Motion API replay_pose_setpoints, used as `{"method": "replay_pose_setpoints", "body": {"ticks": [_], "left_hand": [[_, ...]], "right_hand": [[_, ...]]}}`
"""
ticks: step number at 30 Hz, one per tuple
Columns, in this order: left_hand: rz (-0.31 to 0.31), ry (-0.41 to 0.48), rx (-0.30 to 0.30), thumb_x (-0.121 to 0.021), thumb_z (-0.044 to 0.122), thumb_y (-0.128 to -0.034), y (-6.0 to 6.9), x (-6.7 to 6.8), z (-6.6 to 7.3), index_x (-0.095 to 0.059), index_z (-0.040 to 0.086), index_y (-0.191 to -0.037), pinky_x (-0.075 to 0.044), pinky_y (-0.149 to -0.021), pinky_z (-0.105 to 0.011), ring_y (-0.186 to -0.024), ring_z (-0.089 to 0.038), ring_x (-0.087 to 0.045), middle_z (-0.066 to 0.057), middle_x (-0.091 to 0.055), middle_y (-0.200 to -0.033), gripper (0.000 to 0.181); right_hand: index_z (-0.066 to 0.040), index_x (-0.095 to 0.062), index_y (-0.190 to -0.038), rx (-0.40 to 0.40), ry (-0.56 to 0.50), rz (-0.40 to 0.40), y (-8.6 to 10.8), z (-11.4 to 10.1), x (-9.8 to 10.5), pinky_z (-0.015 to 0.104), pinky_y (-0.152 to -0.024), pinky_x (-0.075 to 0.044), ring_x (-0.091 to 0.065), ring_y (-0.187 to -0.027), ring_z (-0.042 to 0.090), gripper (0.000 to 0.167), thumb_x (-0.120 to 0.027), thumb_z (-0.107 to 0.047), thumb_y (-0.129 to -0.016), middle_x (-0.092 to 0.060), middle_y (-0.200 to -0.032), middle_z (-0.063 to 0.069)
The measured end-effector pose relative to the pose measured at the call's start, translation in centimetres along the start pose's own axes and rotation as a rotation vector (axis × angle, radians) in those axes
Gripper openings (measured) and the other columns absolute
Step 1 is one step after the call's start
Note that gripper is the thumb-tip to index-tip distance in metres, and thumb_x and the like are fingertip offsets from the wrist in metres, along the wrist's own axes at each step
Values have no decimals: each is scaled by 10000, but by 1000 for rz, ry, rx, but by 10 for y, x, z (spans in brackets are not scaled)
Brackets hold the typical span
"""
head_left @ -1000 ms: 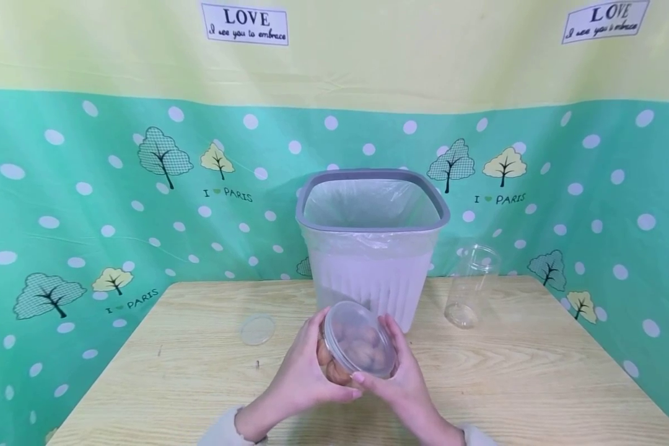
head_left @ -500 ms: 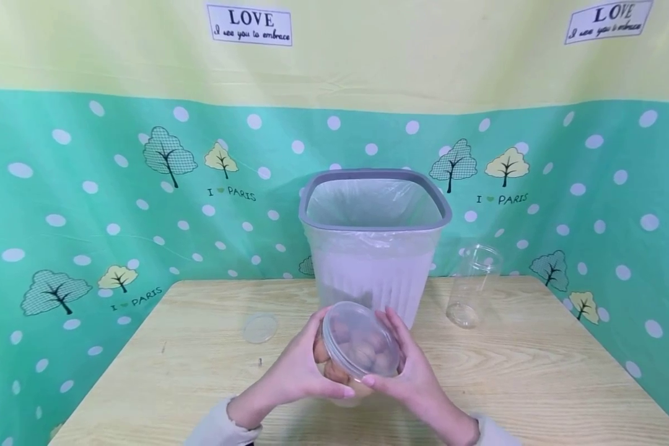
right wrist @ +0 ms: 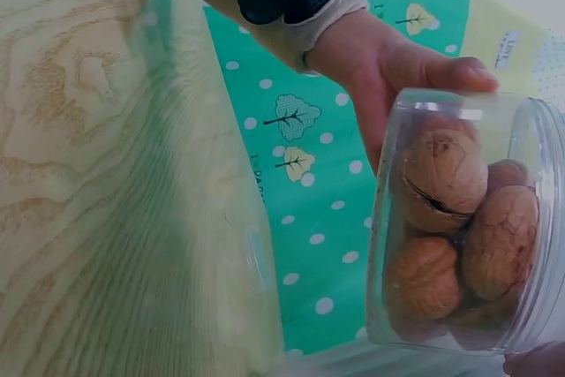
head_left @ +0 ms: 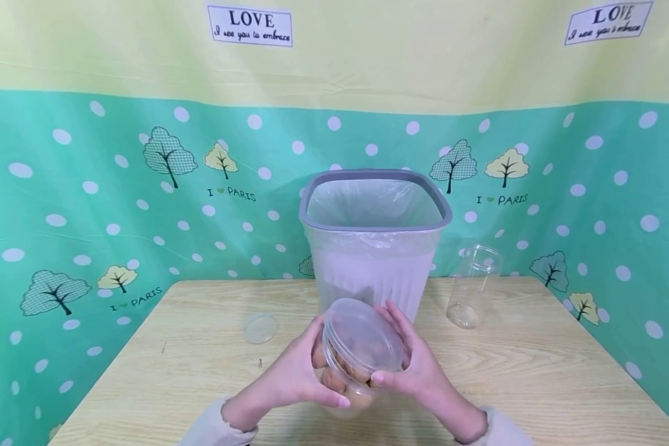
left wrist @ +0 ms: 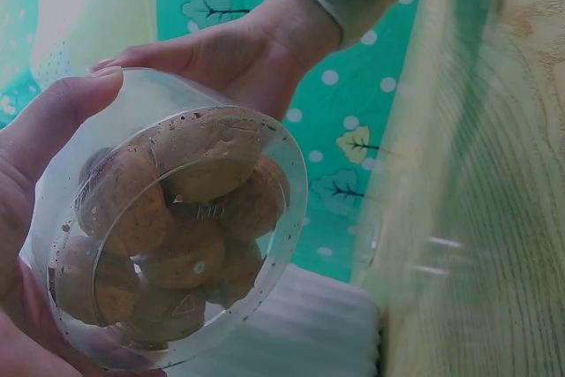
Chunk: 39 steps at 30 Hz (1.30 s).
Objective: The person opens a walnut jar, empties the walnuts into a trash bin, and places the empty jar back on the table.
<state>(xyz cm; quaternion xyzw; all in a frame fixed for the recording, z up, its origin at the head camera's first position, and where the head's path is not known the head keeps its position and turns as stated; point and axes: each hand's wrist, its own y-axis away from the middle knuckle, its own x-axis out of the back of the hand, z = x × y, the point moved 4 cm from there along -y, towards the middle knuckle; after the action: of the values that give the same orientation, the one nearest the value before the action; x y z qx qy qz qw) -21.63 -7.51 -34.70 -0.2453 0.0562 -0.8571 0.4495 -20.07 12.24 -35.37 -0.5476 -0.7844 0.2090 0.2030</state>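
In the head view my left hand [head_left: 295, 375] grips a clear plastic jar [right wrist: 388, 218] of walnuts [right wrist: 499, 240], tilted above the table. My right hand [head_left: 424, 371] holds the translucent round lid [head_left: 362, 334] by its right side, thumb on the near edge. A gap shows between lid and jar rim on the near side, with walnuts visible in it; whether the far side still touches is hidden. From the left wrist, the jar's bottom [left wrist: 296, 183] faces the camera. The right wrist view shows several walnuts through the jar wall.
A light bin [head_left: 373, 266] with a grey rim and plastic liner stands just behind the hands. Right of it is a tall clear jar [head_left: 474, 288] without a lid. A clear disc-shaped lid [head_left: 260, 328] lies on the wooden table [head_left: 529, 371] at left. Patterned cloth [head_left: 256, 148] surrounds the table.
The lid has shifted right and lifted from the near edge of the jar, uncovering walnuts. My right hand has moved slightly right with it. The left hand still holds the jar.
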Motion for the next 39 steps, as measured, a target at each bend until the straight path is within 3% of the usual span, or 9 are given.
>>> {"method": "replay_pose_setpoints", "body": {"ticks": [4, 12, 19, 25, 31, 33, 37, 39], "left_hand": [[0, 17, 31, -911, 186, -563, 1, 0, -2, -247, 219, -1456, -334, -1059, -259, -1241, -193, -459, -12, -456, -1362, 1113], [30, -94, 34, -910, 246, -572, 5, 8, -6, -250, 114, -1459, -325, -1065, -293, -1256, -226, -450, -42, -419, -1420, 1113], [49, -128, 85, -915, 273, -548, 12, 15, -9, -257, 142, -1461, -325, -1058, -321, -1257, -228, -442, -45, -400, -1429, 1133], [61, -108, 120, -918, 255, -537, 16, 20, -12, -265, 186, -1456, -323, -1050, -295, -1268, -208, -418, -17, -385, -1436, 1131], [68, -115, 115, -916, 263, -538, 19, 25, -11, -265, 183, -1449, -335, -1034, -258, -1250, -197, -447, 15, -383, -1430, 1123], [67, -113, 109, -915, 258, -541, 19, 27, -11, -262, 173, -1447, -339, -1031, -248, -1245, -198, -456, -12, -388, -1432, 1120], [69, -102, 97, -914, 237, -545, 20, 28, -11, -259, 146, -1446, -339, -1027, -224, -1238, -206, -467, -54, -399, -1428, 1118], [79, -114, 108, -917, 246, -536, 20, 29, -12, -260, 158, -1448, -336, -1032, -242, -1230, -195, -472, -37, -426, -1408, 1128]], "right_hand": [[60, -128, -1472, 14, 36, 36, -1, -1, 5, 159, -1032, -292, -340, -1319, 7, 1031, -802, -134, -717, -215, -1447, 369], [41, -113, -1482, -35, 131, 86, 6, 1, 17, 151, -1024, -264, -285, -1333, -19, 1064, -801, -29, -673, -217, -1476, 314], [29, -109, -1486, -111, 216, 117, 16, 9, 29, 129, -1019, -243, -212, -1372, 179, 1072, -786, 36, -654, -235, -1497, 259], [15, -128, -1489, -106, 246, 135, 23, 14, 40, 78, -1018, -219, -246, -1330, -45, 1063, -779, 59, -650, -254, -1489, 261], [-10, -144, -1494, -191, 304, 180, 32, 20, 51, 53, -980, -241, -189, -1363, 336, 1050, -786, 25, -664, -269, -1492, 242], [-25, -144, -1498, -232, 353, 193, 35, 24, 54, 83, -978, -265, -203, -1350, 385, 1058, -800, -16, -669, -286, -1495, 214], [-2, -157, -1489, -278, 474, 187, 39, 29, 59, 355, -1002, -372, -314, -1318, 393, 1088, -835, -101, -643, -333, -1477, 200], [14, -167, -1482, -292, 508, 177, 40, 32, 61, 430, -979, -392, -358, -1297, 395, 1091, -842, -129, -637, -346, -1471, 201]]}}
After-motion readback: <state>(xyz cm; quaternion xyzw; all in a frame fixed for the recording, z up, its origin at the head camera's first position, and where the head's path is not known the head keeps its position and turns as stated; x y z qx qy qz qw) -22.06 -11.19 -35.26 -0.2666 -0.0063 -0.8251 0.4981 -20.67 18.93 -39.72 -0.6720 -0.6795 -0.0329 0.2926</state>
